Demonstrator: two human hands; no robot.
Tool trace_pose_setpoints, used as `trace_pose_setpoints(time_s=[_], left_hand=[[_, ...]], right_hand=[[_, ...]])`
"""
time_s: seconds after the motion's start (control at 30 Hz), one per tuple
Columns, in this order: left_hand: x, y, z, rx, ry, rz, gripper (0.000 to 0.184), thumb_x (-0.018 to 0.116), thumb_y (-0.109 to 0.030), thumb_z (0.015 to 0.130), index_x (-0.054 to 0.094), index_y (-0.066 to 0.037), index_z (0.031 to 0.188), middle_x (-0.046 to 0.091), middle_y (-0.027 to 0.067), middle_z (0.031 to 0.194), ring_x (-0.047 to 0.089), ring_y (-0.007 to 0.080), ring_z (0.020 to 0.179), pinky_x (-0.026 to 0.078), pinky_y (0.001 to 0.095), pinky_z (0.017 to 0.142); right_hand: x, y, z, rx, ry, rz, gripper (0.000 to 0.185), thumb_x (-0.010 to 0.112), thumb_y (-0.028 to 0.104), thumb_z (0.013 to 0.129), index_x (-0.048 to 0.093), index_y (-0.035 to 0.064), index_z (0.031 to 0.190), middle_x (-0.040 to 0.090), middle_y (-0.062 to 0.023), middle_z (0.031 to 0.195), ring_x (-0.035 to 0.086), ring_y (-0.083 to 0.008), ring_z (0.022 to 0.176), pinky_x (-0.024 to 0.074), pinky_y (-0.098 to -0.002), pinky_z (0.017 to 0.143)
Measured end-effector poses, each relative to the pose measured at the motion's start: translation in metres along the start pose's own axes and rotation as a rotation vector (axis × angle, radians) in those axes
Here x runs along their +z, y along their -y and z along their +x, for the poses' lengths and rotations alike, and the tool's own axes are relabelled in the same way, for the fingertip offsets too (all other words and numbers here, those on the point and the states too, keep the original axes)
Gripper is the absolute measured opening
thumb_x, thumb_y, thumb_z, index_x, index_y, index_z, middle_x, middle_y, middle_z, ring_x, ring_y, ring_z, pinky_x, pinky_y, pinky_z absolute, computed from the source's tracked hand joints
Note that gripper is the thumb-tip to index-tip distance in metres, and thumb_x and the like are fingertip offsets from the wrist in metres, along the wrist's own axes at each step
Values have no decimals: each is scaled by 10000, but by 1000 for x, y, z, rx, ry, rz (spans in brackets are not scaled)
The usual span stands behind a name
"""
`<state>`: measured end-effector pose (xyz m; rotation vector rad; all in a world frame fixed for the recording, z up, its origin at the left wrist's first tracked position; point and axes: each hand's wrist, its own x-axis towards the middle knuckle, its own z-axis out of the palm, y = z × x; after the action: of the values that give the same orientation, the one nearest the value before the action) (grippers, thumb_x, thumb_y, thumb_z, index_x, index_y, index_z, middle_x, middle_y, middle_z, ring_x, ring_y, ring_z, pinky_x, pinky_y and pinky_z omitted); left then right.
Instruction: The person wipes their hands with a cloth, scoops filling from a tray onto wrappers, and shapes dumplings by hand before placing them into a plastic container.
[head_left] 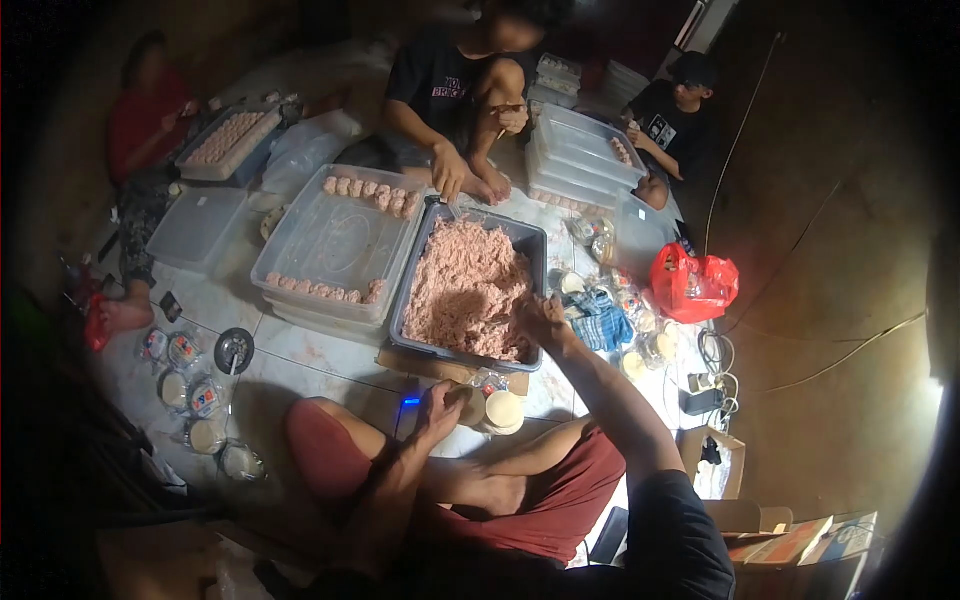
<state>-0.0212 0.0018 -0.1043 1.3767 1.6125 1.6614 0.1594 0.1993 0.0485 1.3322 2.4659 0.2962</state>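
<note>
Right hand (543, 325) of the wearer meets the right side of a dark grey, rectangular plastic tub (545, 262) that holds a large mass of pink, coarse minced mixture (465, 265). Its fingers look curled, but whether they grasp a utensil cannot be told at this size. The left hand (438, 412), nearer the lap, appears to pinch a thin, round, tan disc (464, 406), just beside a stack of round, cream-coloured discs (505, 410).

Judging by what shows, the work is well under way yet far from finished: small pink shaped pieces (370, 190) line the far and near ends of a translucent plastic bin (335, 240) left of the tub, while plenty of loose mixture and many wrapped round packs (207, 437) remain.

The right arm stretches forward and inward over the right knee, its forearm slanting down to the tub. The left forearm rises from the lap, elbow bent, keeping that hand low in front of the tub. Across from the wearer, a co-worker's hand (450, 172) reaches toward the tub's far left corner.
</note>
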Motion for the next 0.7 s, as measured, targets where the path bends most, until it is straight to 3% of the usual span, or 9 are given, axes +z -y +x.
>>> trace_pose_setpoints(time_s=[0.03, 0.1, 0.23, 0.33, 0.4, 0.47, 0.53, 0.6, 0.7], left_hand=[[-9, -12, 9, -84, 261, -40, 337, 708, -304, 919, 654, -7, 1069, 672, 125, 953, 645, 278, 889, 515, 368, 841], [-17, -52, 28, -479, 599, -182, 322, 691, -297, 890, 679, 9, 991, 700, 169, 850, 677, 308, 809, 535, 412, 756], [-1, -40, 25, -346, 648, -85, 351, 682, -330, 887, 678, 11, 968, 686, 228, 856, 681, 350, 807, 514, 435, 718], [1, -42, 28, -289, 628, -70, 334, 680, -330, 890, 687, -3, 958, 691, 221, 869, 685, 347, 815, 515, 433, 722], [-3, -49, 34, -304, 645, -52, 331, 680, -333, 889, 690, -9, 957, 695, 216, 879, 688, 349, 828, 517, 437, 728], [-4, -51, 37, -323, 659, -30, 328, 680, -336, 888, 694, -15, 956, 699, 212, 889, 690, 351, 840, 519, 440, 734], [-1, -42, 32, -298, 614, -69, 333, 681, -348, 886, 701, -23, 957, 703, 209, 903, 694, 357, 864, 526, 446, 751], [3, -39, 31, -293, 608, -65, 349, 686, -359, 879, 703, -24, 975, 704, 213, 909, 693, 365, 884, 531, 448, 770], [3, -39, 34, -338, 635, -57, 361, 691, -362, 875, 700, -19, 989, 707, 208, 904, 692, 369, 889, 532, 445, 784]], right_hand=[[-2, -11, 8, 11, -1, 1, 248, 529, 248, 932, 652, 99, 1087, 694, -154, 1064, 676, -283, 1003, 490, -483, 839], [-6, -34, 22, 63, -23, -39, 243, 537, 245, 924, 689, 110, 1057, 689, -155, 1078, 661, -285, 1038, 467, -498, 888], [-39, -59, 33, 214, -38, -37, 244, 525, 267, 932, 701, 145, 1049, 687, -137, 1052, 651, -278, 1053, 411, -490, 994], [-20, -75, 47, 193, -227, -113, 251, 518, 293, 936, 707, 177, 1054, 686, -114, 1040, 647, -268, 1059, 378, -487, 1044], [-5, -71, 54, 190, -213, -92, 298, 518, 315, 931, 688, 156, 1116, 689, -102, 1028, 647, -268, 1059, 346, -489, 1090], [16, -55, 54, 87, -110, -203, 310, 530, 285, 922, 657, 123, 1153, 692, -109, 998, 654, -274, 1039, 325, -506, 1117], [11, -43, 48, -11, -95, -101, 314, 555, 243, 902, 630, 82, 1162, 701, -122, 1003, 661, -280, 1028, 308, -520, 1129], [2, -41, 39, -186, 70, -28, 291, 575, 202, 886, 632, 65, 1136, 708, -143, 1036, 665, -291, 1030, 303, -527, 1126], [-8, -58, 49, -137, 53, -61, 294, 577, 201, 891, 616, 23, 1122, 705, -146, 999, 664, -303, 1018, 323, -569, 1106]])
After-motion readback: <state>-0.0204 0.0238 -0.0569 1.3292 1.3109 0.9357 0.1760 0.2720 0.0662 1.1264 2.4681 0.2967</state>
